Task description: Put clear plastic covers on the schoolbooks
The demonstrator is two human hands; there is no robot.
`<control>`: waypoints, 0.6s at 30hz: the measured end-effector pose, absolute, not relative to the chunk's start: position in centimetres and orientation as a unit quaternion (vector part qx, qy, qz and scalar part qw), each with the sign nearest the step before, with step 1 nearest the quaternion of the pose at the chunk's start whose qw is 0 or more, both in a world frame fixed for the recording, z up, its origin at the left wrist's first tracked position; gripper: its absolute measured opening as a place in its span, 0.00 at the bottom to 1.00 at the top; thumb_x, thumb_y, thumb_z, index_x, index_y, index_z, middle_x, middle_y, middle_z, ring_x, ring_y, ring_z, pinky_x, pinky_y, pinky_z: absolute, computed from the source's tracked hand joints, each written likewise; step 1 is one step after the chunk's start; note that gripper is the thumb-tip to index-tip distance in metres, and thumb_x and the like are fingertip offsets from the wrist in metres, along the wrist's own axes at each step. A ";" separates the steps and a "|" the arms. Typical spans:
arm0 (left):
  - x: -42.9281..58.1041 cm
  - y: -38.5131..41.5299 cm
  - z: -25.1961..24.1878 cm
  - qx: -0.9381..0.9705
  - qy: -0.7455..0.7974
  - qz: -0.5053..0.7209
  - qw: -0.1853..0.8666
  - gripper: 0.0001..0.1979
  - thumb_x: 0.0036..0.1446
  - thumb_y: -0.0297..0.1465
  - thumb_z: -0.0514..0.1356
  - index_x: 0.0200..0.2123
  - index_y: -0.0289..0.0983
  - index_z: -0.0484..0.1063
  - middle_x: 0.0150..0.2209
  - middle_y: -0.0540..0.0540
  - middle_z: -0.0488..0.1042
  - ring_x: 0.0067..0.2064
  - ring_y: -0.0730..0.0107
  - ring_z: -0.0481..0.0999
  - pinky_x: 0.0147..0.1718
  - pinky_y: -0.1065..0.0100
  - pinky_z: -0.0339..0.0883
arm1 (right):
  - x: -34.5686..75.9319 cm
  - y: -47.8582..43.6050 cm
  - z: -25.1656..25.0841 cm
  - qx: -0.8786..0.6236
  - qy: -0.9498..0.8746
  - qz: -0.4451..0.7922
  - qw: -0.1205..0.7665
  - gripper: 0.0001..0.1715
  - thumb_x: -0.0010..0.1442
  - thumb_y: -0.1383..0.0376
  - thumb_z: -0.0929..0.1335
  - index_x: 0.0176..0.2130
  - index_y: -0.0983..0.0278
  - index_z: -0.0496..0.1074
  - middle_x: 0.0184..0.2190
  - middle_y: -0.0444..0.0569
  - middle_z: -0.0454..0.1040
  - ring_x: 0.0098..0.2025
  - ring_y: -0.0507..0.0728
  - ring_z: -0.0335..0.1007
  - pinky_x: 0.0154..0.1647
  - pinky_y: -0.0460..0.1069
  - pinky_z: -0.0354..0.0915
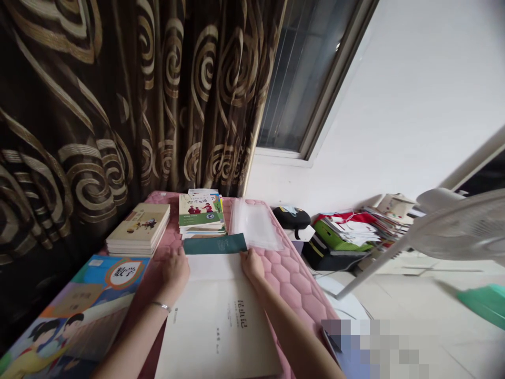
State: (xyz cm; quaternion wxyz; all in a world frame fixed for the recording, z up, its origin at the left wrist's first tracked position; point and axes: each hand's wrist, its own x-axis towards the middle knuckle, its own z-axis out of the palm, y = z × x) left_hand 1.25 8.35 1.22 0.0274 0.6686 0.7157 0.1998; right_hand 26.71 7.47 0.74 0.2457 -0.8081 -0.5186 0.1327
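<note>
A book (213, 321) lies open in front of me, its cream title page printed with Chinese characters and a dark green cover flap (215, 243) showing at its far end. My left hand (175, 271), with a bracelet on the wrist, is closed on the far left corner by the flap. At the opposite corner my right hand (253, 264) pinches the flap's edge, thumb on top. Just beyond the flap is a stack of booklets (201, 213). Clear plastic sheets (254, 223) lie near my right hand.
Left of my arms are a stack of beige books (138, 226) and a blue maths textbook (79, 316). All rest on a pink quilted surface (294, 287) against a patterned curtain (177, 95). A white fan (453, 226), black case (292, 217) and piled bags and papers (347, 231) are to the right.
</note>
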 end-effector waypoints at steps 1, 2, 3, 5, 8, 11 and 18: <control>1.7 7.5 1.3 0.694 0.696 0.187 0.005 0.18 0.60 0.24 0.49 0.53 0.30 0.68 0.56 0.27 0.69 0.54 0.50 0.71 0.50 0.52 0.64 | 26.7 7.5 0.8 -0.808 -0.518 0.140 0.242 0.16 0.66 0.60 0.60 0.45 0.63 0.72 0.43 0.59 0.78 0.44 0.63 0.75 0.41 0.54 0.65; 2.2 6.5 1.4 0.726 0.667 0.169 -0.017 0.19 0.60 0.22 0.47 0.52 0.32 0.70 0.59 0.29 0.66 0.57 0.50 0.69 0.53 0.49 0.62 | 26.7 7.4 0.8 -0.808 -0.518 0.148 0.239 0.16 0.66 0.60 0.60 0.46 0.64 0.71 0.44 0.59 0.77 0.44 0.63 0.74 0.42 0.54 0.65; 2.8 5.3 1.4 0.767 0.624 0.142 -0.035 0.21 0.60 0.20 0.46 0.51 0.34 0.71 0.61 0.31 0.64 0.59 0.50 0.68 0.55 0.48 0.60 | 26.7 7.4 0.9 -0.807 -0.518 0.157 0.236 0.17 0.66 0.60 0.60 0.47 0.64 0.71 0.45 0.60 0.77 0.45 0.63 0.74 0.42 0.54 0.65; 3.9 2.3 1.3 0.835 0.540 0.097 -0.031 0.23 0.60 0.19 0.45 0.54 0.35 0.70 0.63 0.35 0.64 0.62 0.54 0.64 0.58 0.51 0.60 | 26.6 7.3 1.1 -0.807 -0.517 0.164 0.233 0.18 0.66 0.59 0.59 0.48 0.65 0.70 0.46 0.60 0.76 0.46 0.64 0.73 0.43 0.54 0.64; 5.0 -2.5 0.8 0.887 0.459 0.053 0.014 0.25 0.60 0.28 0.53 0.62 0.37 0.63 0.67 0.36 0.56 0.68 0.47 0.54 0.62 0.45 0.54 | 26.5 7.2 1.3 -0.805 -0.517 0.174 0.233 0.19 0.66 0.59 0.58 0.49 0.64 0.70 0.46 0.60 0.76 0.48 0.64 0.72 0.44 0.55 0.64; 5.1 -6.3 0.2 0.914 0.402 0.008 0.051 0.38 0.54 0.42 0.62 0.66 0.41 0.56 0.70 0.35 0.48 0.69 0.38 0.48 0.62 0.34 0.47 | 26.5 7.1 1.4 -0.801 -0.520 0.178 0.237 0.18 0.66 0.59 0.58 0.48 0.63 0.70 0.46 0.59 0.76 0.48 0.64 0.72 0.45 0.55 0.64; 4.5 -8.8 -3.3 0.924 0.375 0.011 -0.074 0.33 0.56 0.32 0.59 0.65 0.42 0.59 0.64 0.31 0.61 0.63 0.38 0.62 0.52 0.38 0.64 | 26.6 7.1 1.3 -0.796 -0.516 0.174 0.266 0.15 0.65 0.60 0.60 0.44 0.62 0.70 0.42 0.59 0.77 0.43 0.65 0.73 0.42 0.57 0.64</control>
